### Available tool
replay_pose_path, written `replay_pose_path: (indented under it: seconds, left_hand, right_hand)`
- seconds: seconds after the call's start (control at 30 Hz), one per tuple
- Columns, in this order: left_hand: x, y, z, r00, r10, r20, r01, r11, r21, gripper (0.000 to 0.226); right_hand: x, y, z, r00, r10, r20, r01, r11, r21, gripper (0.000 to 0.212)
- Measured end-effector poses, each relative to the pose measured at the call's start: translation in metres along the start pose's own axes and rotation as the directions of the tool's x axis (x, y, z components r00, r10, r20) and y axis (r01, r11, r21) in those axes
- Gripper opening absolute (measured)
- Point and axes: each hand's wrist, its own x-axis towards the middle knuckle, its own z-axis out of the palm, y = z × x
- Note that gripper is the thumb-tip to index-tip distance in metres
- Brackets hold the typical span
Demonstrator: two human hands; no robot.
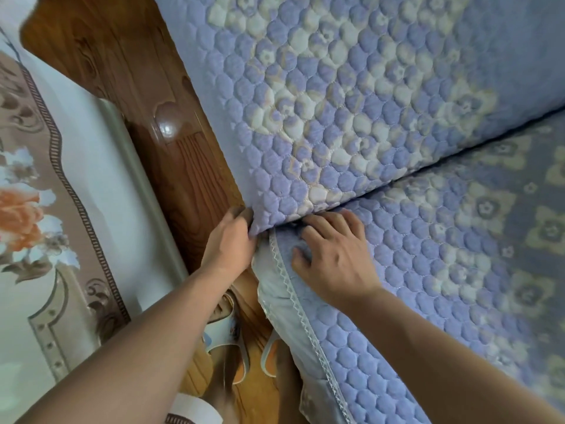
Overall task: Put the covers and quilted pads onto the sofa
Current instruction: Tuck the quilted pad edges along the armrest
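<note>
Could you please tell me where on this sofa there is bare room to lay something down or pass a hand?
The seat pad lies open right of the right hand, below the back pad. It is crowded at the corner by the wooden armrest, where the left hand grips the back pad's edge.

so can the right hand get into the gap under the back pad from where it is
Probably yes: the right hand lies flat on the seat pad, fingertips already at the seam under the back pad, nothing between.
</note>
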Motion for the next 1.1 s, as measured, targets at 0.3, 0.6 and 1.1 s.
replay_pose_path:
  seconds: [0.3, 0.6, 1.1]
  left_hand:
    - [-0.028, -0.034, -0.01, 0.985, 0.162, -0.06, -0.164, 0.986, -0.032, 0.055]
    - [-0.064, -0.042, -0.008, 0.956, 0.057, -0.288, -0.019, 0.991, 0.132, 0.044]
    - [-0.056, -0.044, 0.007, 0.99, -0.01, -0.141, 0.009, 1.0, -0.006, 0.033]
  right_hand:
    - [0.01, -0.017, -0.002, 0.974, -0.073, 0.215, 0.092, 0.992, -0.082, 0.034]
    - [-0.007, -0.024, 0.015, 0.953, -0.298, 0.05, 0.299, 0.954, 0.002, 0.011]
    - [0.028, -0.043, 0.018, 0.975, -0.038, 0.218, 0.03, 0.999, 0.04, 0.018]
